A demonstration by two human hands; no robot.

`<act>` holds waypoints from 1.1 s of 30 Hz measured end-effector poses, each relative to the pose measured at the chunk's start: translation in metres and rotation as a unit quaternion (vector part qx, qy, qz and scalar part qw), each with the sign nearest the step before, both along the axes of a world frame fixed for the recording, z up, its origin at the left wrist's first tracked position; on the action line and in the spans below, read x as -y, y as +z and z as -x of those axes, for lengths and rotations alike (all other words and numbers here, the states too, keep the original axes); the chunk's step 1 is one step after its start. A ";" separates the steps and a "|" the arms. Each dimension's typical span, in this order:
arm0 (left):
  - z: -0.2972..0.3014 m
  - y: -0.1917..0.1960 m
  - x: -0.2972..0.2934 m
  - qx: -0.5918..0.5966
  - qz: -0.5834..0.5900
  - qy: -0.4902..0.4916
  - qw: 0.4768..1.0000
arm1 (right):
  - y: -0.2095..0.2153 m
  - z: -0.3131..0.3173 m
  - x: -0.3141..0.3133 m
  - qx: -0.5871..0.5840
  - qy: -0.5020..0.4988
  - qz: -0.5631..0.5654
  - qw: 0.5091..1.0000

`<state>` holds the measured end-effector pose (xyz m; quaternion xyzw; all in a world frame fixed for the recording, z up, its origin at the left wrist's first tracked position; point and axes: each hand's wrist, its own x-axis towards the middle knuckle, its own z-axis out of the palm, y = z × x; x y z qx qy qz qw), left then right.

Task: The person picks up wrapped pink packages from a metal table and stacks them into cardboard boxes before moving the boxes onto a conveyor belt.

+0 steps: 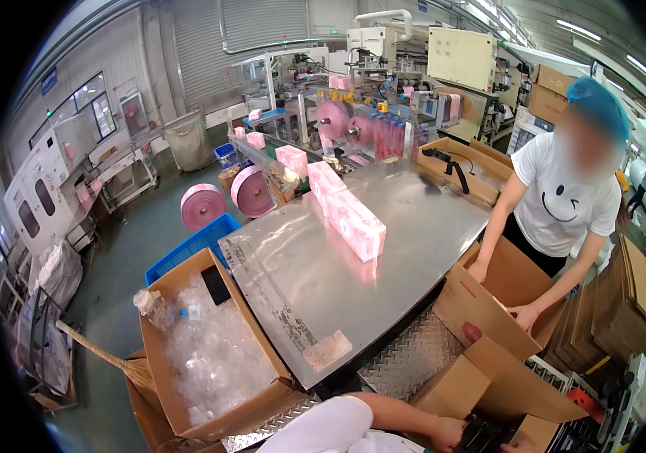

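My left hand (447,433) reaches in at the lower edge, close under a flap of an open cardboard carton (515,381). Its fingers are too small and covered to read. Only a bit of my right hand (519,445) shows at the bottom rim, beside another carton flap (536,432); its fingers are mostly cut off. Dark metal parts (480,432) lie between the two hands. On the steel table (285,241) ahead, pink-and-white wrapped packs (353,223) stand in a row, apart from my hands.
Across from me at right, a person in a blue cap (564,181) has both hands on an open carton (489,306). A carton of clear plastic (217,355) stands left, with a broom (112,359) beside it. Flat cardboard (610,317) is stacked right. Pink rolls (251,192) sit beyond the table.
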<state>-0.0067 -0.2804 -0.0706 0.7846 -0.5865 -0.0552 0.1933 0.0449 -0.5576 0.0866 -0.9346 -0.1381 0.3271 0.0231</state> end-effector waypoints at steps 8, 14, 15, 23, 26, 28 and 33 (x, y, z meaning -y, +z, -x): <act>-0.043 0.076 -0.003 -0.021 0.219 0.089 0.972 | 0.125 0.053 -0.030 -0.390 -0.018 -0.164 0.906; -0.136 0.249 -0.041 0.123 0.151 0.359 0.913 | 0.020 0.038 -0.024 0.272 0.122 -0.038 0.954; -0.141 0.254 -0.046 -0.023 -0.001 0.382 0.924 | 0.002 0.039 -0.016 0.383 0.120 -0.039 0.915; -0.046 0.110 -0.064 0.026 -0.069 0.353 0.933 | -0.014 0.005 0.058 0.244 -0.600 -0.647 0.402; -0.056 0.085 -0.104 -0.014 0.053 0.437 0.898 | -0.050 0.009 0.066 0.141 -0.617 -0.584 0.509; -0.066 0.107 -0.155 0.028 0.075 0.469 0.880 | -0.080 0.021 0.048 0.083 -0.608 -0.534 0.581; -0.049 0.049 -0.246 -0.104 0.096 0.681 0.718 | -0.101 0.043 0.019 -0.008 -0.576 -0.470 0.669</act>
